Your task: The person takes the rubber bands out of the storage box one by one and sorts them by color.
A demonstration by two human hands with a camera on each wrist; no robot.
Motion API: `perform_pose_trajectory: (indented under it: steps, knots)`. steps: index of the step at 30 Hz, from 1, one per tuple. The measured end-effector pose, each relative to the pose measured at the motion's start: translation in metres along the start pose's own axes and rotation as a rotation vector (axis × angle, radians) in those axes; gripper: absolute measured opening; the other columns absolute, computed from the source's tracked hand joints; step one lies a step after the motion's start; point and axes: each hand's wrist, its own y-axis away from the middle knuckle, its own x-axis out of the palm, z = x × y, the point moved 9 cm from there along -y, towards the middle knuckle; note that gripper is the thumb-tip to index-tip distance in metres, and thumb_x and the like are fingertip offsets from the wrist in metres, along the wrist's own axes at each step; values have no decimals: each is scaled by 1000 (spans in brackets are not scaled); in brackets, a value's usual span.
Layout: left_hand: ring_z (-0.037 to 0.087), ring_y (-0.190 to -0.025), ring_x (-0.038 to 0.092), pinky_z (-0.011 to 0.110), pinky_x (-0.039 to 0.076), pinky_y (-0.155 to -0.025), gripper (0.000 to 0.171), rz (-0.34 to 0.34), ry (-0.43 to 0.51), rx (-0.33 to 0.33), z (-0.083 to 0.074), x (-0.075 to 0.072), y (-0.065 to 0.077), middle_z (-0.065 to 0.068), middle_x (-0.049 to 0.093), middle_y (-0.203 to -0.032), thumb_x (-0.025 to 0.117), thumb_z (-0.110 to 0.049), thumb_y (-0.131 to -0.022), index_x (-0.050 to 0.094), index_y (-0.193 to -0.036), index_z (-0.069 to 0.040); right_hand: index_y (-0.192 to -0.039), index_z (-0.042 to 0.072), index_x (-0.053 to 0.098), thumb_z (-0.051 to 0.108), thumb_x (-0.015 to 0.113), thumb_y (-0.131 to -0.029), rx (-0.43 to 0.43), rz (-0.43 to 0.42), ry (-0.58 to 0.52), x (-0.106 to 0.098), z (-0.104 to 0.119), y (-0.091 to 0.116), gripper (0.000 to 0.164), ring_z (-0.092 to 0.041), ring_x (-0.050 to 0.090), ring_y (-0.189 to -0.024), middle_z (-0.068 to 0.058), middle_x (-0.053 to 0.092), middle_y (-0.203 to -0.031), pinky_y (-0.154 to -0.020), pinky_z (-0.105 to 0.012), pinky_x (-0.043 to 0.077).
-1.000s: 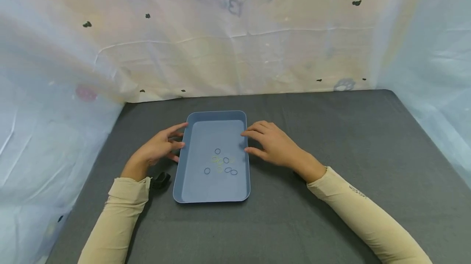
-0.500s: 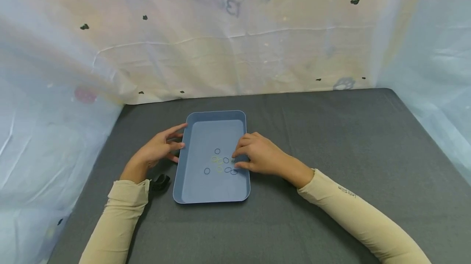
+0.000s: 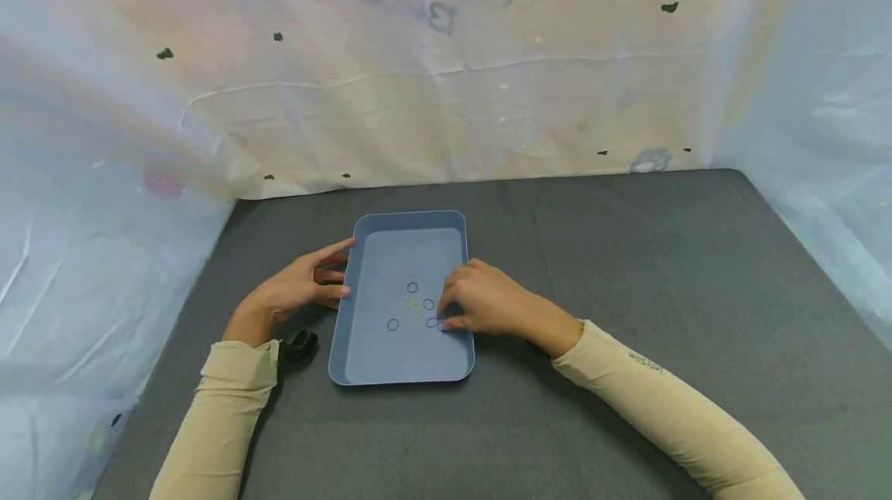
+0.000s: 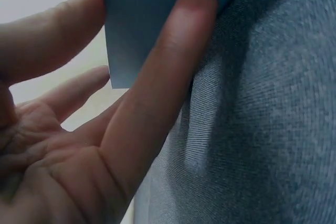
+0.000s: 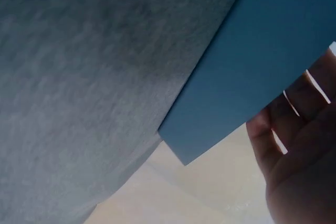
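A blue rectangular tray (image 3: 400, 357) lies on the grey cloth, with several small thin rings in it, some dark blue and some yellow-green. One dark ring (image 3: 393, 325) is at the left, another dark ring (image 3: 413, 288) is higher up, and yellow-green rings (image 3: 416, 321) cluster mid-tray. My left hand (image 3: 296, 285) touches the tray's left side, fingers mostly straight, thumb along the outer wall. My right hand (image 3: 481, 300) reaches over the right rim, fingers bent down, thumb and fingertips right at the dark rings on that side. I cannot tell whether they pinch one.
A black strap-like object (image 3: 300, 347) shows beside the left wrist. Grey cloth (image 3: 627, 252) covers the table around the tray. A pale printed sheet (image 3: 446, 121) hangs behind the table's far edge, with more sheeting (image 3: 829, 175) at the sides.
My right hand has moved left from the tray's right rim to over its inside, then slightly toward me, covering a yellow-green ring there. My left hand stays at the left side.
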Motion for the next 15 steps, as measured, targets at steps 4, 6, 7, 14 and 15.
perform_pose_trajectory:
  steps: [4, 6, 7, 14, 15]
  knots:
    - [49, -137, 42, 50, 55, -92, 92, -10, 12, -10, 0, 0, 0, 23, 23, -162, 70, -7, -93, 12, -162, -22, -92, 27, 81, 38, 81, -83, 15, 29, 21, 4, 1, -2, 15, -10, 63, -94, 13, 73, -90, -95, -38, 43]
    - [49, -137, 42, 50, 55, -91, 92, -10, 19, -12, 0, 0, -1, 23, 22, -162, 70, -7, -92, 12, -162, -22, -91, 27, 81, 38, 81, -82, 23, 37, 28, 4, 2, -3, 14, -10, 63, -94, 13, 73, -90, -96, -38, 43]
    - [49, -138, 41, 50, 55, -91, 92, -8, 22, -12, 0, 0, -1, 22, 22, -162, 70, -7, -93, 11, -162, -22, -91, 27, 81, 38, 81, -82, 28, 42, 30, 4, 2, -3, 14, -10, 63, -94, 13, 73, -90, -96, -38, 43]
    - [49, -139, 40, 50, 55, -92, 92, 2, 36, -9, 0, 0, 0, 21, 18, -164, 69, -6, -93, 11, -162, -21, -89, 27, 81, 36, 81, -82, 47, 62, 27, 6, 2, -4, 12, -10, 63, -92, 13, 73, -88, -95, -37, 42]
    - [49, -139, 40, 50, 55, -92, 92, 2, 36, -9, 1, 0, 0, 21, 18, -164, 69, -6, -93, 11, -162, -21, -89, 27, 81, 36, 81, -82, 49, 63, 28, 7, 2, -5, 11, -10, 62, -91, 13, 73, -88, -95, -37, 42]
